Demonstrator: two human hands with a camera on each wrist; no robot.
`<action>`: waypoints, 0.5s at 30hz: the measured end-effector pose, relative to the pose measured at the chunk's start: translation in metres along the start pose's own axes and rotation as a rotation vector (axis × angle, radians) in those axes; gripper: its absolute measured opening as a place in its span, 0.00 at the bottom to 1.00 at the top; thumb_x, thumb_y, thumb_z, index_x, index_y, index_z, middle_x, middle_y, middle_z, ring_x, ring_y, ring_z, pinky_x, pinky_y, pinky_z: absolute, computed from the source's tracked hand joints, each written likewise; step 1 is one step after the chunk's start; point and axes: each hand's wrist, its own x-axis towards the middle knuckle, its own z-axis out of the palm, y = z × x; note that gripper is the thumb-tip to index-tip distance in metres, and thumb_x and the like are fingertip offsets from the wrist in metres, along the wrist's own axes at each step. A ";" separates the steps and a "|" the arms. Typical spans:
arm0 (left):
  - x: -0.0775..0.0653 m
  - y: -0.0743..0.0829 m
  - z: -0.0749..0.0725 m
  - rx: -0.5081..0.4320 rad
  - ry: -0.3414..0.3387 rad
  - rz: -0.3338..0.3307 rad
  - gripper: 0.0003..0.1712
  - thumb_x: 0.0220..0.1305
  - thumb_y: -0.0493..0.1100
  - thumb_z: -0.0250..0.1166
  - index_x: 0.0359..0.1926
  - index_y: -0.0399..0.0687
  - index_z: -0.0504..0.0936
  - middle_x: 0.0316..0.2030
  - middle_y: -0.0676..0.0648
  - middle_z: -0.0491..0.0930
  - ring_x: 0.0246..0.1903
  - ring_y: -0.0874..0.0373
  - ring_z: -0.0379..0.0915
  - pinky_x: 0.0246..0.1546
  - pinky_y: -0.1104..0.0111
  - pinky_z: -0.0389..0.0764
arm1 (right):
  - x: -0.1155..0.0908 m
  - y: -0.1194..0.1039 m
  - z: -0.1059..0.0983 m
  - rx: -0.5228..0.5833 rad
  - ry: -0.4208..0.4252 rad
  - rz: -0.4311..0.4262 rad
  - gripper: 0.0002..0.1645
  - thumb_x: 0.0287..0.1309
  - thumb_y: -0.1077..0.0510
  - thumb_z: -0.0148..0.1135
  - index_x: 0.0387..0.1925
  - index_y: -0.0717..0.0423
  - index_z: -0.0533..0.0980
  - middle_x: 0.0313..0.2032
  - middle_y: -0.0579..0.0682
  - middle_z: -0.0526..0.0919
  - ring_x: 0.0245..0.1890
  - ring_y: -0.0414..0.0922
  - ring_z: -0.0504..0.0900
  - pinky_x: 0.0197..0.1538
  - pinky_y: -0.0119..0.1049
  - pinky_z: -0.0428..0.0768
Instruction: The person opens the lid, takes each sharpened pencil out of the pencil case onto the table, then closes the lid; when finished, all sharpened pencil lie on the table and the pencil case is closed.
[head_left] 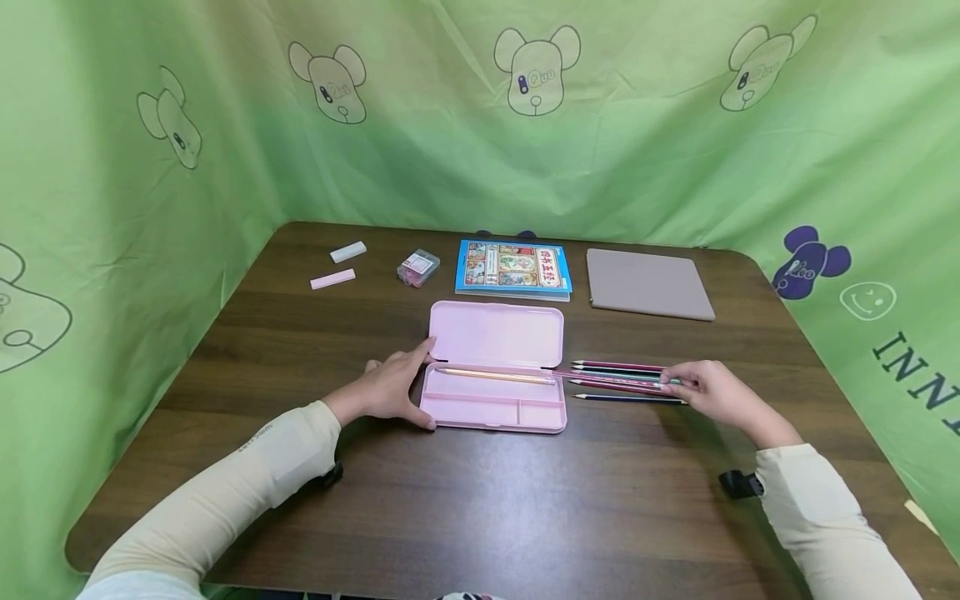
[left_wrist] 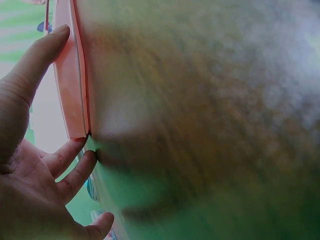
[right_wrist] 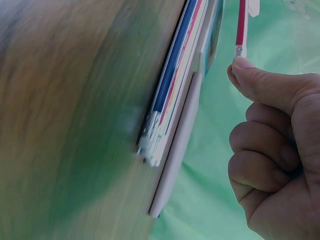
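My right hand pinched one red pencil at its silver-ferruled end between thumb and index finger, the other fingers curled into the palm. The pencil was to the right of the open pencil case, clear of the tabletop at the gripped end, its length directed toward the case's right edge; whether the point touched that edge, I could not tell. My left hand was spread at the case's left side, thumb against the near corner, fingertips at the far part. I rated the pencil as light and stiff, with a smooth barrel liable to roll or swing under an end grip; a mid-barrel hold would have balanced better, and the sharpened point was the fragile part. Loose pencils lay right of the case, and a yellow pencil lay inside its long rear compartment.
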 end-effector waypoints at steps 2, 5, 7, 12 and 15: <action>0.000 0.000 0.000 -0.006 -0.006 0.001 0.73 0.35 0.63 0.75 0.72 0.47 0.39 0.64 0.51 0.66 0.62 0.48 0.58 0.48 0.47 0.58 | -0.004 0.003 -0.001 0.000 0.012 -0.009 0.02 0.53 0.68 0.62 0.31 0.64 0.79 0.14 0.39 0.64 0.14 0.28 0.56 0.18 0.28 0.61; 0.000 0.000 -0.001 -0.014 -0.013 0.001 0.72 0.35 0.63 0.75 0.72 0.47 0.39 0.64 0.50 0.66 0.62 0.47 0.58 0.49 0.46 0.58 | -0.009 0.007 -0.002 -0.008 0.042 -0.029 0.03 0.51 0.71 0.62 0.30 0.64 0.79 0.19 0.45 0.75 0.15 0.27 0.58 0.19 0.28 0.63; 0.000 0.000 -0.001 -0.018 -0.016 -0.001 0.72 0.35 0.64 0.75 0.72 0.47 0.39 0.64 0.49 0.65 0.62 0.47 0.58 0.49 0.45 0.58 | -0.013 0.010 -0.004 -0.016 0.057 -0.037 0.05 0.49 0.72 0.62 0.30 0.65 0.80 0.23 0.50 0.80 0.17 0.26 0.61 0.20 0.28 0.65; 0.000 -0.001 -0.001 -0.021 -0.024 -0.006 0.72 0.35 0.64 0.75 0.72 0.48 0.39 0.65 0.48 0.65 0.62 0.47 0.57 0.49 0.44 0.58 | -0.020 0.017 -0.008 -0.024 0.064 -0.022 0.05 0.49 0.71 0.63 0.31 0.67 0.81 0.24 0.53 0.82 0.20 0.25 0.64 0.21 0.28 0.67; 0.000 -0.001 -0.001 -0.025 -0.028 -0.011 0.72 0.35 0.64 0.75 0.72 0.48 0.38 0.65 0.47 0.64 0.63 0.47 0.57 0.50 0.44 0.58 | -0.024 0.020 -0.009 -0.027 0.067 -0.009 0.05 0.49 0.70 0.63 0.31 0.67 0.80 0.23 0.51 0.81 0.17 0.26 0.61 0.20 0.28 0.64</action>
